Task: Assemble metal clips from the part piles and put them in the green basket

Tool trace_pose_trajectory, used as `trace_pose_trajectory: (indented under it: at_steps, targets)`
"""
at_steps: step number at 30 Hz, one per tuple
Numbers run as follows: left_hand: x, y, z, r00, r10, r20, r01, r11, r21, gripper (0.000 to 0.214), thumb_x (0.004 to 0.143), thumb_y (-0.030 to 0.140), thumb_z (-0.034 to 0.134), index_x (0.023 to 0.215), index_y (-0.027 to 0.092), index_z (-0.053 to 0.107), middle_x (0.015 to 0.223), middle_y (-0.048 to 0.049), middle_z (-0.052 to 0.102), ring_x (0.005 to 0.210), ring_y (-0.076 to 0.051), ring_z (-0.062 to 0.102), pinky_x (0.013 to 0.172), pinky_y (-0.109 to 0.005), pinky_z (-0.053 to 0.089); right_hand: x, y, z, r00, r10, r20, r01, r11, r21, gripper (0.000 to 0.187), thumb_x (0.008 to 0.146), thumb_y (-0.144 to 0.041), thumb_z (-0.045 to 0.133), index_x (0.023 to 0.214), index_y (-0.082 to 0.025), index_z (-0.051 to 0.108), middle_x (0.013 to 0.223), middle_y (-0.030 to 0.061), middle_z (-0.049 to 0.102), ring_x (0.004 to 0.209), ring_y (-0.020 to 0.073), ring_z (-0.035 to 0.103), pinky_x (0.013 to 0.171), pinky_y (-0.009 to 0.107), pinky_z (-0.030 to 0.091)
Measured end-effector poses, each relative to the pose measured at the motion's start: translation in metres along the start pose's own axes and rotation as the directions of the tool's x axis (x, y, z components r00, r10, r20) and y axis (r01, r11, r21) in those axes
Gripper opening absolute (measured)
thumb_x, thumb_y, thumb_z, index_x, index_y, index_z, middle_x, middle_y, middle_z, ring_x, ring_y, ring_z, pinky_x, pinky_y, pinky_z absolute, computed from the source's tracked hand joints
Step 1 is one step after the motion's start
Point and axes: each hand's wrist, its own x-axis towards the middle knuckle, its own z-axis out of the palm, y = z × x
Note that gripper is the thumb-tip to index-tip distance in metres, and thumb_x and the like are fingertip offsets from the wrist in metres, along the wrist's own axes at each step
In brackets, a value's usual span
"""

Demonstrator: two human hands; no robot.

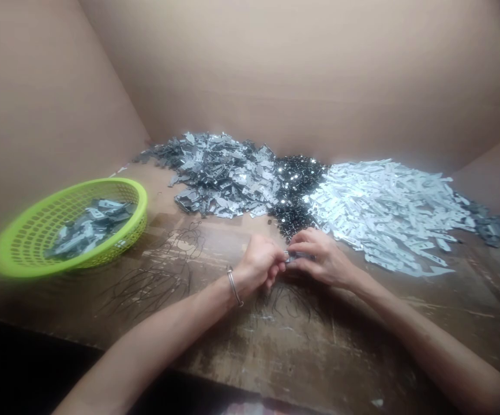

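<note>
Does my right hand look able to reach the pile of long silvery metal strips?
Probably yes: your right hand is close to the silvery pile, with nothing visible between, though it seems occupied with a small silvery metal piece.

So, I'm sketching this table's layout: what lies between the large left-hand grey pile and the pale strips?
In the head view, a heap of small dark pieces lies between the large grey pile and the pale strips.

1. No texts, labels or brands are being shown legibly on any surface.
2. No numbers or signs are being shown legibly either.
</note>
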Motion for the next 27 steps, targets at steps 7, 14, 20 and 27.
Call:
trace_pose_trajectory:
  at_steps: [7,14,20,27]
  targets:
    - [-0.003,0.003,0.000,1.000,-0.004,0.017,0.004,1.000,0.012,0.011,0.057,0.018,0.050,0.049,0.011,0.047,0.035,0.0022,0.043,0.023,-0.007,0.035,0.024,-0.020,0.026,0.002,-0.009,-0.005,0.994,-0.034,0.102,0.036,0.999,-0.021,0.019,0.075,-0.029,0.049,0.088,-0.019,0.059,0.089,0.0055,0.057,0.078,0.0173,0.044,0.069,0.033,0.033]
    - [-0.003,0.003,-0.001,0.997,-0.079,0.011,0.079,0.995,-0.052,0.009,0.056,0.018,0.050,0.050,0.012,0.046,0.040,0.0010,0.047,0.024,-0.007,0.035,0.024,-0.022,0.027,0.001,-0.002,-0.008,0.999,0.041,0.006,-0.042,0.981,0.189,0.020,0.077,-0.023,0.046,0.090,-0.018,0.060,0.086,0.0068,0.058,0.076,0.0155,0.050,0.064,0.029,0.040]
    - [0.001,0.005,-0.009,0.995,-0.016,-0.094,0.012,0.999,-0.045,0.011,0.058,0.016,0.049,0.050,0.012,0.044,0.041,0.0008,0.047,0.024,-0.006,0.033,0.024,-0.020,0.025,-0.002,-0.003,-0.005,0.989,0.067,-0.132,-0.052,0.992,0.117,0.015,0.075,-0.023,0.049,0.080,-0.016,0.061,0.075,0.0060,0.057,0.068,0.0142,0.049,0.059,0.027,0.038]
    - [-0.003,0.013,-0.021,0.990,0.024,-0.138,-0.030,0.998,-0.046,0.011,0.060,0.014,0.049,0.051,0.012,0.044,0.038,0.0027,0.043,0.025,-0.005,0.032,0.023,-0.019,0.024,-0.014,-0.014,0.021,0.993,-0.111,0.046,0.116,0.986,-0.118,0.015,0.076,-0.022,0.046,0.071,-0.015,0.058,0.078,0.0081,0.055,0.072,0.0156,0.045,0.059,0.027,0.034]
